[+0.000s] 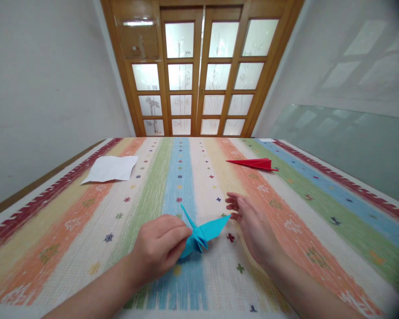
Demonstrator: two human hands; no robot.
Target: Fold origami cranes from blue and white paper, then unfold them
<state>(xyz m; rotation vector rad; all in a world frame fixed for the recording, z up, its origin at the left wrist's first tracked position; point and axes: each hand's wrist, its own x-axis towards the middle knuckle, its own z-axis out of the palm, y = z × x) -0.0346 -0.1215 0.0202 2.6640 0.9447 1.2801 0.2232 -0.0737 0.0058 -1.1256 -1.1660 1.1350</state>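
A blue paper crane (202,234) is near the front middle of the table, its thin neck or tail pointing up and away, one wing spread to the right. My left hand (162,241) pinches its left side, and the fingers cover much of that wing. My right hand (251,221) hovers just right of the other wing's tip, fingers apart and slightly curled, with nothing in them. Whether a fingertip touches the wing tip I cannot tell.
Farther back on the right lies a red paper plane (252,164). A creased white paper sheet (110,169) lies at the back left. The striped tablecloth (153,199) covers the table, with wooden glass-paned doors (199,75) beyond and walls on both sides.
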